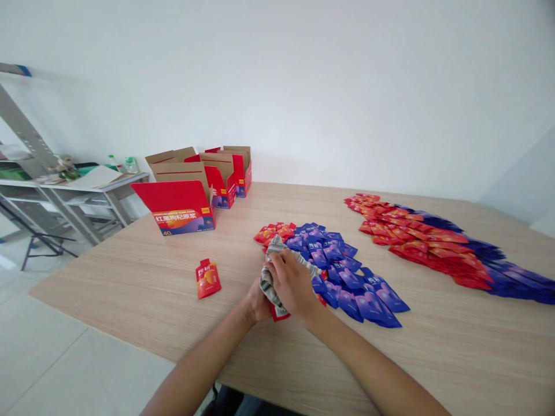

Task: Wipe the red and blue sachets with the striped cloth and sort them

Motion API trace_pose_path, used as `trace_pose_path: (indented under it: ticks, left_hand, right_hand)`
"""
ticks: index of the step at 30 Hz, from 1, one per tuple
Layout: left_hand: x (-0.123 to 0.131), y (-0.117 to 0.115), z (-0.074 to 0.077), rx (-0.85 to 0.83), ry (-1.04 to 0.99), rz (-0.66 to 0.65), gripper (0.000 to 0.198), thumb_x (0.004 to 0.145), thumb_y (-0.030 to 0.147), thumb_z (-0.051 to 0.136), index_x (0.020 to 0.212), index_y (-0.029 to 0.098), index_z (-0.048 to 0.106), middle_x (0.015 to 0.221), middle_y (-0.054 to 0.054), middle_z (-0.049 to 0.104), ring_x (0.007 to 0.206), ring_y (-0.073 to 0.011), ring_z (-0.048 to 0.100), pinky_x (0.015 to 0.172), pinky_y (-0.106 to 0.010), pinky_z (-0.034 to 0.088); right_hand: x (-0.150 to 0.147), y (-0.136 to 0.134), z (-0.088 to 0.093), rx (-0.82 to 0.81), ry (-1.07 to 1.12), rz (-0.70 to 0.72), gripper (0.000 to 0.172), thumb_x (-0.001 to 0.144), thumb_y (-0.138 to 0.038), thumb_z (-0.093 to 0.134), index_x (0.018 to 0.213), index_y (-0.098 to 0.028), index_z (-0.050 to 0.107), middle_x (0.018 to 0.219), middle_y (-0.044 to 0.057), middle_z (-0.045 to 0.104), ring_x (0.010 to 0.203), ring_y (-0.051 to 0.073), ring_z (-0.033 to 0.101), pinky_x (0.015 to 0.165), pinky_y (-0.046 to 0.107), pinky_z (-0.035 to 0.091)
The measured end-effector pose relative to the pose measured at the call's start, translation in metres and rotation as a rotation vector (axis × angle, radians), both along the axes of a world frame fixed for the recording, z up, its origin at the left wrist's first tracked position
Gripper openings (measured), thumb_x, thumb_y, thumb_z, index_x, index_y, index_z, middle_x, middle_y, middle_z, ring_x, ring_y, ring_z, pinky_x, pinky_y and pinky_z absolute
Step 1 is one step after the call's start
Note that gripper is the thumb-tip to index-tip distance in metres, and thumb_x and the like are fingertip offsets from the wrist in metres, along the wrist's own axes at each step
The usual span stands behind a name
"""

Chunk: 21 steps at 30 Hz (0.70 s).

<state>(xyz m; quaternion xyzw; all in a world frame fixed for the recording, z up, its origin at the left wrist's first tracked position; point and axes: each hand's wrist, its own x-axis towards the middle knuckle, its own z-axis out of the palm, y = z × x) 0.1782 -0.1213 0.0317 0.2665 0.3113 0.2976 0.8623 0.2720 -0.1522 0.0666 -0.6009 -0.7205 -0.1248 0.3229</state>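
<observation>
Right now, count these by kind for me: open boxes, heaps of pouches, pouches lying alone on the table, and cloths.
Open boxes: 3
Heaps of pouches: 2
Lone pouch: 1
Cloth: 1
Total: 7

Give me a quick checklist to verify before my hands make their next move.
1. Left hand holding the red pouch: ok, its edge shows below the cloth.
2. Right hand on the striped cloth: ok, fingers pressed over it.
3. Held pouch's face wiped clean: cannot tell, cloth and hands cover it.
4. Blue pouches lying separately: not ok, they overlap.
5. Single red-orange pouch clear of the pile: ok.
6. Nearest red carton open: ok, flaps raised.
</observation>
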Motion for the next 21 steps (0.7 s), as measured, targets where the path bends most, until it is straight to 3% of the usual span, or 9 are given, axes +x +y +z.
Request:
trace_pose_path:
  ticks: [3,7,12,16,19,21]
  left_hand:
    - [0.004,-0.006,0.004,-0.124,-0.093,-0.073,0.059,0.079,0.070,0.060,0.099,0.016,0.071,0.087,-0.012,0.077,0.089,-0.0300,0.073,0.080,-0.042,0.057]
    - [0.003,-0.010,0.007,-0.170,-0.205,0.056,0.078,0.078,0.087,0.047,0.102,0.017,0.071,0.092,-0.012,0.077,0.098,-0.0316,0.072,0.086,-0.044,0.056]
    - [-0.001,-0.011,0.010,-0.224,-0.340,0.186,0.060,0.084,0.074,0.055,0.089,0.017,0.073,0.084,-0.008,0.076,0.094,-0.0276,0.073,0.088,-0.040,0.056]
    - [-0.007,-0.003,0.011,-0.219,-0.401,0.284,0.049,0.089,0.061,0.060,0.071,0.016,0.069,0.068,-0.005,0.072,0.067,-0.0186,0.071,0.070,-0.029,0.058]
    - [-0.017,0.008,0.011,-0.188,-0.417,0.269,0.052,0.095,0.055,0.054,0.064,0.015,0.065,0.055,-0.003,0.065,0.048,-0.0125,0.063,0.051,-0.021,0.052]
    - [-0.023,0.015,0.012,-0.145,-0.428,0.234,0.050,0.099,0.047,0.050,0.063,0.015,0.064,0.052,-0.002,0.062,0.043,-0.0107,0.059,0.046,-0.019,0.049]
  right_hand:
    - [0.006,0.004,0.001,0.004,0.015,-0.021,0.020,0.104,-0.026,0.048,0.103,-0.020,0.067,0.094,0.005,0.063,0.088,0.021,0.060,0.072,0.031,0.042]
    - [0.005,0.005,-0.003,0.016,-0.014,-0.023,0.019,0.105,-0.027,0.049,0.104,-0.022,0.066,0.094,0.006,0.063,0.086,0.021,0.059,0.071,0.031,0.040]
    - [-0.004,0.001,-0.006,0.047,-0.130,-0.023,0.021,0.105,-0.033,0.049,0.102,-0.022,0.066,0.090,0.006,0.061,0.085,0.021,0.058,0.071,0.032,0.040]
    - [-0.012,-0.003,-0.006,0.005,-0.197,-0.020,0.014,0.103,-0.028,0.054,0.101,-0.022,0.066,0.093,0.007,0.063,0.087,0.023,0.059,0.072,0.033,0.041]
    - [-0.019,-0.009,-0.008,-0.059,-0.182,-0.001,0.012,0.102,-0.027,0.055,0.101,-0.022,0.065,0.095,0.007,0.063,0.087,0.023,0.060,0.071,0.033,0.043]
    - [-0.025,-0.012,-0.010,-0.089,-0.171,0.042,0.012,0.102,-0.027,0.055,0.101,-0.022,0.065,0.095,0.007,0.063,0.086,0.022,0.060,0.070,0.032,0.044]
